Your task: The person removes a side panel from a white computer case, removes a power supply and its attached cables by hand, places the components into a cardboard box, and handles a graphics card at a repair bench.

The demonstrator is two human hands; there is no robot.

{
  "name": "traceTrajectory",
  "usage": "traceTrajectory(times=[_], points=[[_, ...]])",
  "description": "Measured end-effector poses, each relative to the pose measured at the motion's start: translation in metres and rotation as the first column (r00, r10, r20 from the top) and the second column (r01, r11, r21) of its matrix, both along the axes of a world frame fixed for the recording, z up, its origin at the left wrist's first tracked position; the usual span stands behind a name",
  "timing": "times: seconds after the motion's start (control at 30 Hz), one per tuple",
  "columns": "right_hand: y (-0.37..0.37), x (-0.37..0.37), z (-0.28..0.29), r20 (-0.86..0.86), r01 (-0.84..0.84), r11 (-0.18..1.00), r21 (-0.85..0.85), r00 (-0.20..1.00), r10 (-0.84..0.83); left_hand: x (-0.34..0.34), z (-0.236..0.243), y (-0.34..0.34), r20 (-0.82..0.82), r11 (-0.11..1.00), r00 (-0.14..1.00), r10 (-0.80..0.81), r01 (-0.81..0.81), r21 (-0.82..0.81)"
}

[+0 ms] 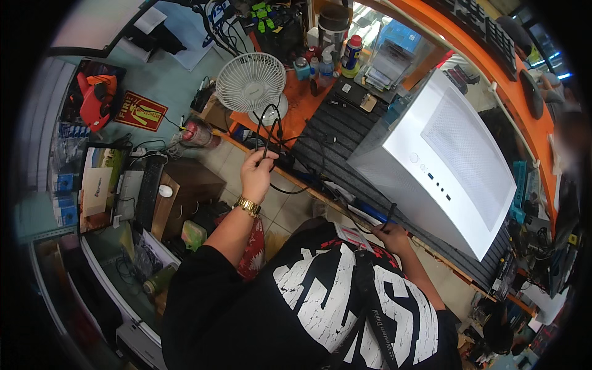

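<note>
My left hand (255, 172), with a gold watch on the wrist, is raised over the gap left of the bench. Its fingers are closed around a looped black cable (267, 140). From there the cable hangs in a curve toward the bench's front edge. At that edge my right hand (392, 237) pinches a black cable end (390, 213) that points up. Whether both are one cable I cannot tell. A white computer case (401, 132) stands on the dark ribbed mat (313, 143), beyond my right hand.
A white desk fan (251, 80) stands behind my left hand. Spray bottles and a yellow-and-blue can (351, 57) line the back of the bench. A wooden cabinet (188, 191) with a white mouse (165, 190) is at the left. Keyboards (487, 31) lie on an orange shelf.
</note>
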State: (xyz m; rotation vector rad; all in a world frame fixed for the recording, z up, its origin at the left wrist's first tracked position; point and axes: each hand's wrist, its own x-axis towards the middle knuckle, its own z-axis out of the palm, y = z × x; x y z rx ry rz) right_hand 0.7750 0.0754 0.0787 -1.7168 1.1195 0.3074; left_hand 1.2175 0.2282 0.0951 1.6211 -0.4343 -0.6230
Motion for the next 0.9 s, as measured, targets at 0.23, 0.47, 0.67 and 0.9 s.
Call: traceTrajectory(times=[0.23, 0.47, 0.67, 0.9], points=[[0.011, -0.038, -0.042, 0.15, 0.182, 0.969, 0.168, 0.966, -0.208, -0.03, 0.065, 0.002, -0.213, 0.984, 0.974, 0.073, -0.105, -0.142], [0.022, -0.063, -0.045, 0.359, 0.206, 0.926, 0.315, 0.878, -0.317, -0.082, 0.082, 0.021, -0.271, 0.998, 0.961, -0.043, 0.029, -0.057], [0.025, -0.08, -0.027, 0.438, 0.191, 0.938, 0.288, 0.845, -0.306, -0.109, 0.056, 0.027, -0.126, 1.0, 0.992, -0.023, 0.022, -0.005], [0.024, -0.075, -0.02, 0.462, 0.135, 0.969, 0.209, 0.859, -0.219, -0.065, 0.059, 0.013, 0.25, 0.997, 0.966, 0.071, -0.068, -0.021]])
